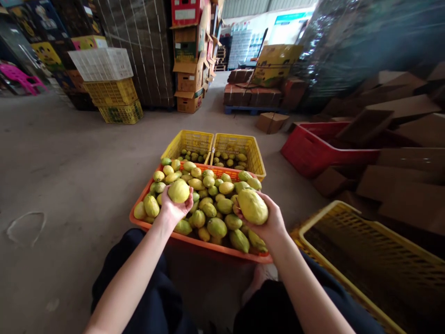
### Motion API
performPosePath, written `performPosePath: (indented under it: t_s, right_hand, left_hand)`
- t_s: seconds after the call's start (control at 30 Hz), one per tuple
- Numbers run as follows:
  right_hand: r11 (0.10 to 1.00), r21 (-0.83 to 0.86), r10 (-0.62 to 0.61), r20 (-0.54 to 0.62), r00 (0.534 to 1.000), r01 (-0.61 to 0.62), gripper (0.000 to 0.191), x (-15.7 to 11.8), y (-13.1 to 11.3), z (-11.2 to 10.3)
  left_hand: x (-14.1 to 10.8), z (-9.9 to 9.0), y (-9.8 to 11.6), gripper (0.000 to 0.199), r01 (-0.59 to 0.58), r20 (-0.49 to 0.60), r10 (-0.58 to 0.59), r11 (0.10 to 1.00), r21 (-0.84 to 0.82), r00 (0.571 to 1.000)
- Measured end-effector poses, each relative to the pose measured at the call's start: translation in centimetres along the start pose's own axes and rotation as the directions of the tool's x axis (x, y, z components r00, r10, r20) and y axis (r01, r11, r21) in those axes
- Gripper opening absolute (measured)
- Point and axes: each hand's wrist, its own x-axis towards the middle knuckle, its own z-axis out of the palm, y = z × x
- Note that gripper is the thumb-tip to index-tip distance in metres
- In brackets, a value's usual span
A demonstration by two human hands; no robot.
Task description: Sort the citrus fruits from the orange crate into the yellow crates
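My left hand (177,204) is turned palm up, fingers curled round a small yellow papaya-like fruit (179,191). A larger, oval, yellow-green papaya-like fruit (253,207) rests in my right hand (269,218), its skin slightly bumpy. Both hands are above an orange crate (222,252) heaped with similar green and yellow fruits (217,227) of mixed sizes. Behind it, and touching or very close, stand two yellow crates, the left one (187,138) and the right one (257,155), each with smaller fruits low inside.
At my right stands a yellow crate (333,260), its inside dark. Beyond it are a red bin (302,150) and piled cardboard (406,185). Stacked crates (111,93), box stacks (187,81) and a loaded blue pallet (239,110) stand farther back on the concrete floor (69,176).
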Motion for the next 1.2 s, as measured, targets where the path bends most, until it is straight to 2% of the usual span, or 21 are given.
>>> performPosePath:
  t_s: [0.1, 0.17, 0.3, 0.43, 0.63, 0.77, 0.83, 0.97, 1.07, 1.2]
  right_hand:
    - [0.992, -0.030, 0.118, -0.109, 0.987, -0.122, 0.013, -0.6, -0.4, 0.8]
    - [0.992, -0.026, 0.121, -0.114, 0.986, -0.125, 0.012, -1.0, -0.4, 1.4]
    - [0.991, -0.067, 0.115, -0.024, 0.993, -0.117, 0.012, -1.6, -0.1, 2.3]
    - [0.975, -0.100, 0.208, 0.067, 0.976, -0.200, 0.019, -1.7, 0.4, 3.1]
    - [0.967, -0.031, 0.256, 0.072, 0.964, -0.255, 0.024, -1.2, 1.0, 3.8]
    - [0.954, -0.067, 0.299, 0.127, 0.946, -0.292, 0.032, -0.4, 1.3, 3.3]
    - [0.960, -0.090, 0.276, 0.156, 0.948, -0.264, 0.029, -0.1, 1.4, 3.0]
    - [0.987, -0.076, 0.155, 0.217, 0.964, -0.141, 0.015, -0.2, 1.7, 3.1]
    - [0.992, -0.068, 0.115, 0.167, 0.979, -0.105, 0.017, -0.5, 1.8, 3.5]
    - [0.990, -0.084, 0.124, 0.092, 0.988, -0.116, 0.022, -0.7, 1.8, 3.6]
  left_hand:
    - [0.3, 0.3, -0.5, 0.048, -0.004, 0.042, 0.000, 0.997, 0.083, 0.999]
    - [0.4, 0.7, -0.8, 0.044, 0.019, 0.070, -0.028, 0.992, 0.125, 0.997]
    - [0.4, 1.5, -1.8, 0.038, 0.069, 0.118, -0.083, 0.990, 0.122, 0.990]
    - [0.4, 2.2, -2.7, 0.042, 0.145, 0.145, -0.166, 0.979, 0.140, 0.975]
    - [1.0, 2.3, -3.5, 0.047, 0.162, 0.122, -0.185, 0.970, 0.179, 0.975]
    - [1.3, 1.7, -3.4, 0.047, 0.188, 0.137, -0.214, 0.965, 0.182, 0.967]
    - [1.2, 1.5, -3.3, 0.041, 0.148, 0.137, -0.172, 0.975, 0.167, 0.976]
    - [1.0, 1.7, -3.1, 0.029, 0.001, 0.146, -0.017, 0.995, 0.104, 0.989]
    - [0.8, 2.1, -3.1, 0.025, 0.007, 0.118, -0.020, 0.994, 0.110, 0.993]
    - [0.7, 2.4, -3.1, 0.036, 0.011, 0.104, -0.025, 0.992, 0.129, 0.994]
